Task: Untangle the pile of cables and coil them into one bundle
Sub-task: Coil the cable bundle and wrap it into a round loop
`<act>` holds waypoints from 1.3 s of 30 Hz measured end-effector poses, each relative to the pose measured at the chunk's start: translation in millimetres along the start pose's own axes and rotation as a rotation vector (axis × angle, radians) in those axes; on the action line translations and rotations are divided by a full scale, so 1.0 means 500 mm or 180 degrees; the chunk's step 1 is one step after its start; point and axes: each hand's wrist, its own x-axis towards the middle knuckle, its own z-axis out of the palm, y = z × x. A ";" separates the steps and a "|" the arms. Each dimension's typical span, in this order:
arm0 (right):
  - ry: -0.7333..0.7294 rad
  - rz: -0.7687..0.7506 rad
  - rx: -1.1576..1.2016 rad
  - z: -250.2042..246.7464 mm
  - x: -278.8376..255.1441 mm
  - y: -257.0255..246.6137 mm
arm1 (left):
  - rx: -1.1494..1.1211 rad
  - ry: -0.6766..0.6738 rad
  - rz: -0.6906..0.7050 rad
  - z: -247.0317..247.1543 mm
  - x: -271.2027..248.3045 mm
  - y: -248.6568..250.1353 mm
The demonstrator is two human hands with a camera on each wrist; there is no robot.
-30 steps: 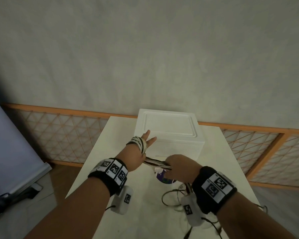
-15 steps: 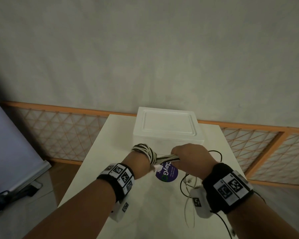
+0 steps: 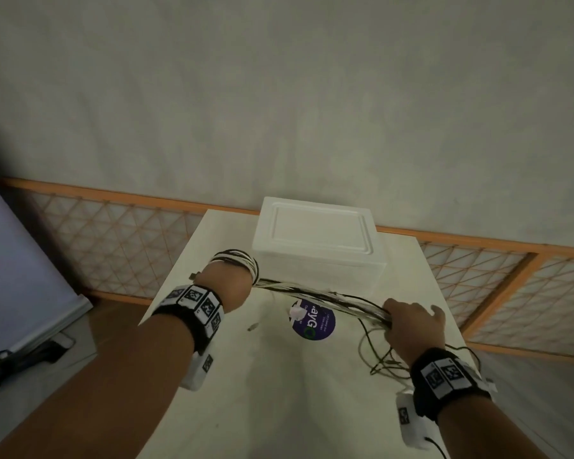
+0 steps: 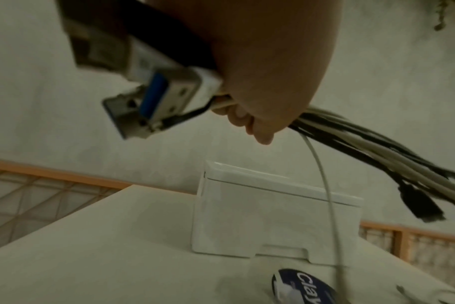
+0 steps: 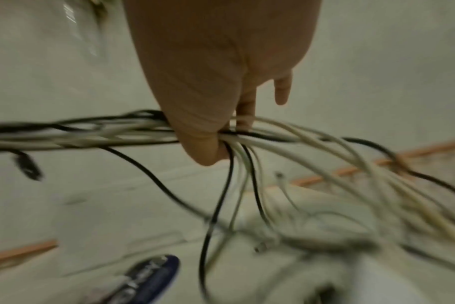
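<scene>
While left hand (image 3: 227, 281) wears coil, fingers curled on cables (image 3: 325, 298), right hand (image 3: 411, 326) pinches limp, light, snag-prone strands; grip near coil, off bench (image 3: 279, 392).

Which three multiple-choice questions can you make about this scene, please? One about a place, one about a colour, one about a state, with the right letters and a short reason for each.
1. Where is the white box?
A. at the far end of the table
B. on the floor
C. in the right hand

2. What colours are the cables?
A. red and green
B. black and white
C. all yellow

3. What is the state of the cables at the left hand?
A. lying flat beside it
B. wound in a coil round it
C. cut in pieces

Answers:
1. A: the box stands on the table's far part, beyond both hands.
2. B: both wrist views show dark and pale strands together.
3. B: the head view shows loops round the left hand, while the right hand grips the strand stretched between them.
</scene>
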 end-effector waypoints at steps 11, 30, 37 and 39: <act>-0.1184 -0.0055 0.0457 -0.058 0.019 0.015 | -0.0641 0.0459 -0.0466 0.009 -0.013 -0.023; -0.1632 0.0463 0.0744 0.154 -0.072 0.018 | -0.0230 0.0882 -0.0760 -0.060 -0.050 -0.138; -0.2045 0.0189 0.0523 0.085 -0.042 0.054 | -0.0327 0.1143 -0.0756 -0.071 -0.035 -0.122; -0.1800 -0.0302 0.0149 -0.002 -0.018 0.009 | -0.0342 0.1390 -0.0650 -0.080 -0.032 -0.111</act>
